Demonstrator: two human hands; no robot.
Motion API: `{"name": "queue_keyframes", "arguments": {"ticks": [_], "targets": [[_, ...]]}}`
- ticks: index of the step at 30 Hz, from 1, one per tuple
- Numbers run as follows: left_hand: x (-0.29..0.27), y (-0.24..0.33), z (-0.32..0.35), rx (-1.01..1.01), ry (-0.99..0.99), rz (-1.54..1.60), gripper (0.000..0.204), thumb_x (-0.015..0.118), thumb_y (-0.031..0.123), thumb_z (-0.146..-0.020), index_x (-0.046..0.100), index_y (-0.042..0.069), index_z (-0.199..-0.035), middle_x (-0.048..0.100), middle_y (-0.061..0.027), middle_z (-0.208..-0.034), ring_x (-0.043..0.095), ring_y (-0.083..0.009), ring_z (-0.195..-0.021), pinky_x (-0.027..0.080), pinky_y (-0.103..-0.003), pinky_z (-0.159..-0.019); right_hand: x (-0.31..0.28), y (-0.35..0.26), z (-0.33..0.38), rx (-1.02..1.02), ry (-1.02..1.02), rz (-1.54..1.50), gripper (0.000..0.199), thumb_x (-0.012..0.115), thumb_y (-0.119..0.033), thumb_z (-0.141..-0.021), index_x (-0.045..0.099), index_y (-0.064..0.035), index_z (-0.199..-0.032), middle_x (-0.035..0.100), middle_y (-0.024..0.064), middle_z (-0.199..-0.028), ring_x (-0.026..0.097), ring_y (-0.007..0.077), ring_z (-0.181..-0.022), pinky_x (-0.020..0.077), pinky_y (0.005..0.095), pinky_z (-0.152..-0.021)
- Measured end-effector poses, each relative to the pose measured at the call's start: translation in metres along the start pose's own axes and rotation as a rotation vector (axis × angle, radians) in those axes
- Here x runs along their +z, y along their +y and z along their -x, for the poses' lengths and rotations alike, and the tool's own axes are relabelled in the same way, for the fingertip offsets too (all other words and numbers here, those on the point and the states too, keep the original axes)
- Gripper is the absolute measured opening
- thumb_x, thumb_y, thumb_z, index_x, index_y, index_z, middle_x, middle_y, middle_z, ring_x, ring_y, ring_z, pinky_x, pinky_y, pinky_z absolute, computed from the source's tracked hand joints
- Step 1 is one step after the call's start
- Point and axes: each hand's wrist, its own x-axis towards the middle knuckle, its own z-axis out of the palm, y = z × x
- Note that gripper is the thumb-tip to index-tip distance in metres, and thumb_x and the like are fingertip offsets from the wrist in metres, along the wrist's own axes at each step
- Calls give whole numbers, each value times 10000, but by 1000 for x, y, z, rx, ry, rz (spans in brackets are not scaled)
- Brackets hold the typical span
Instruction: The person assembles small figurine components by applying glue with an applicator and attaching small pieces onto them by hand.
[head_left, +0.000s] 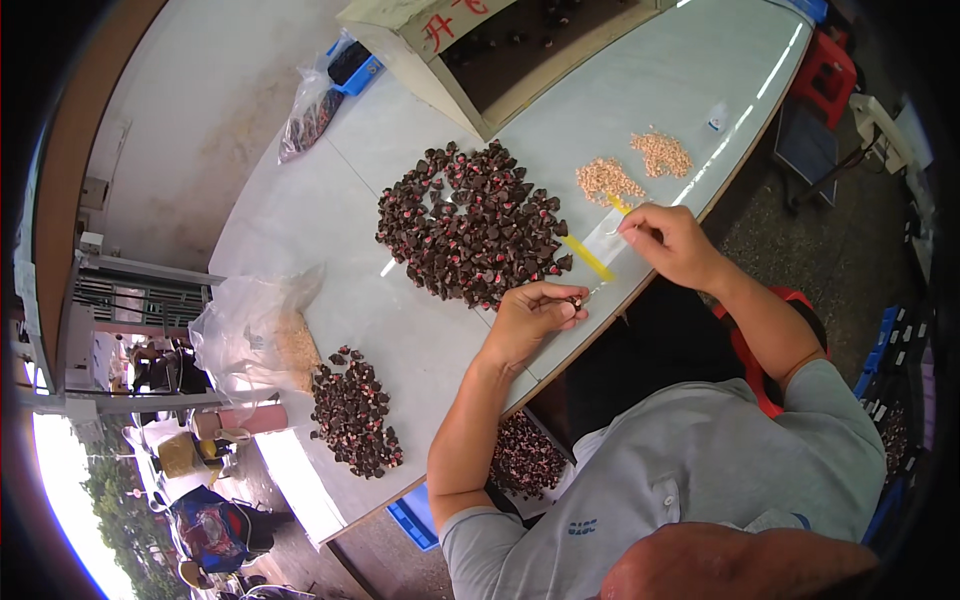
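Observation:
My left hand (528, 322) rests at the table's near edge, fingers closed on a small dark part (573, 304) with a reddish patch. To its right, my right hand (678, 246) is pinched shut near a yellow strip (619, 204); whatever lies between its fingertips is too small to make out. A large pile of dark, chunky parts with pinkish-red spots (465, 225) spreads beyond my left hand. Just past my right hand lie two heaps of tiny copper-coloured pieces, the nearer heap (607, 180) and the farther heap (661, 155). Another yellow strip (588, 258) is on the tabletop between my hands.
A smaller pile of dark parts (352, 412) lies at the left, beside a clear plastic bag (250, 335) of pale copper pieces. An open-fronted box (425, 75) stands at the back. Below the table edge is a tray of parts (527, 455). A red stool (826, 76) stands far right.

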Motion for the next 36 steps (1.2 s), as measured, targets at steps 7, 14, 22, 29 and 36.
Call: {"name": "queue_keyframes", "arguments": {"ticks": [7, 14, 22, 29, 36], "targets": [[-4, 1, 6, -20, 2, -36, 237, 682, -2, -907, 661, -21, -1142, 682, -158, -1202, 709, -220, -972, 567, -265, -811, -71, 61, -7, 172, 396, 271, 121, 599, -89, -949, 662, 6, -988, 604, 18, -686, 514, 69, -613, 428, 255, -578], [-1, 0, 5, -17, 9, -54, 234, 644, -27, -921, 658, -45, -1154, 680, -164, -1198, 705, -211, -965, 566, -264, -813, -72, 55, -16, 61, 207, 728, 143, 591, -88, -858, 678, -98, -972, 668, 117, -697, 673, 331, -678, 524, 445, -624], [0, 1, 5, -32, 8, -64, 229, 656, -16, -921, 659, -40, -1148, 678, -162, -1205, 706, -217, -975, 571, -274, -816, -66, 47, -33, -95, 51, 862, 237, 573, -64, -857, 693, -141, -1046, 684, 98, -870, 672, 314, -804, 526, 453, -689], [-3, 2, 4, -48, 2, -80, 243, 673, -11, -909, 662, -27, -1151, 690, -149, -1186, 712, -211, -970, 577, -268, -801, -75, 45, -23, -73, -48, 849, 229, 564, -52, -842, 711, -139, -993, 670, 82, -872, 665, 304, -807, 527, 441, -699], [-2, 2, 6, -46, 8, -89, 254, 682, -1, -904, 664, -19, -1157, 694, -138, -1183, 715, -200, -963, 579, -254, -789, -72, 54, -19, -170, 151, 749, 187, 596, -35, -820, 689, -87, -973, 687, 96, -835, 670, 316, -743, 520, 425, -652]]}}
